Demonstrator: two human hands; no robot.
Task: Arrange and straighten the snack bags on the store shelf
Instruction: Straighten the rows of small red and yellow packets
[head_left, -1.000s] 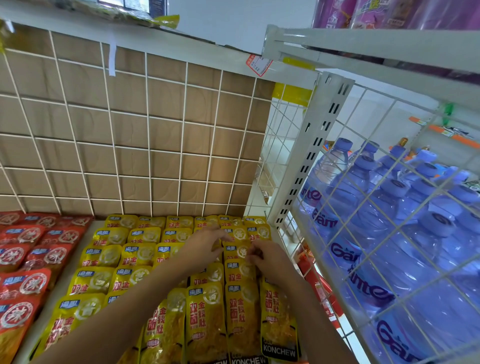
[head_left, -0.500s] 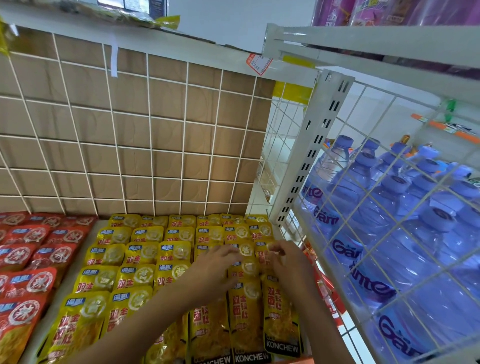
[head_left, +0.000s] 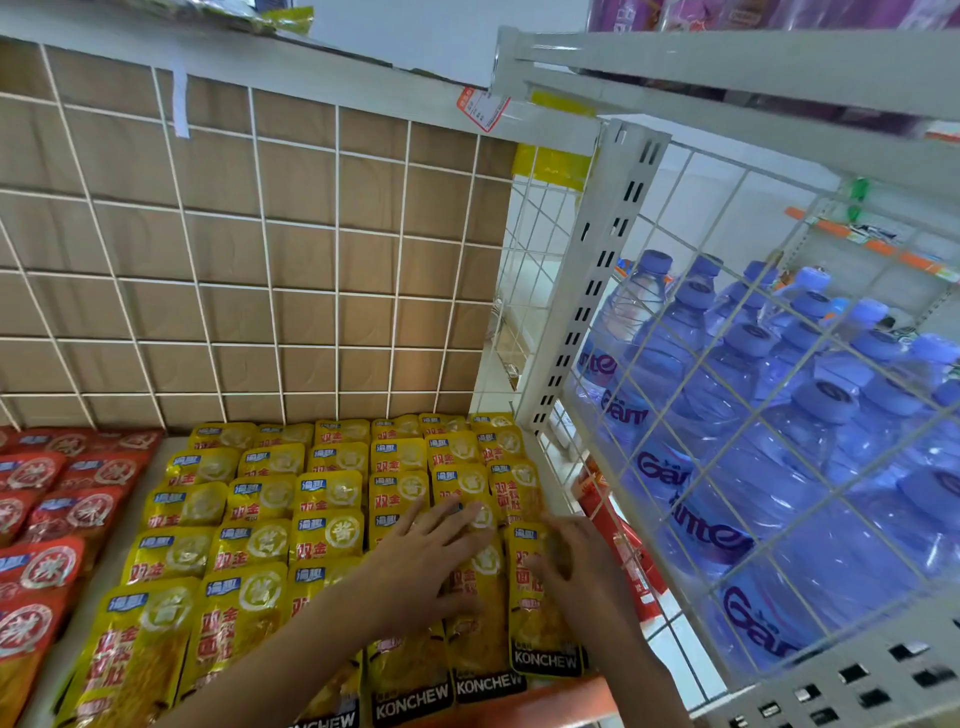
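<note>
Snack bags (head_left: 332, 535), yellow pouches in overlapping rows, lying flat on the shelf (head_left: 110, 569) between the red packs (head_left: 57, 519) and the white upright post (head_left: 597, 291). Left hand (head_left: 431, 551) flat and spread wide, pressing down on the second column from the right. Right hand (head_left: 576, 566) bent over the end column's front pouch, blurred; pinching or merely resting, cannot tell. Best now: pin the neighbours with that flat palm, slide the end pouch square to the shelf edge, match its overlap to the rows alongside, avoid dragging the pouch beneath. Hidden: pouches under both forearms. Cut off: front pouches at the bottom edge. Smeared: right fingertips.
</note>
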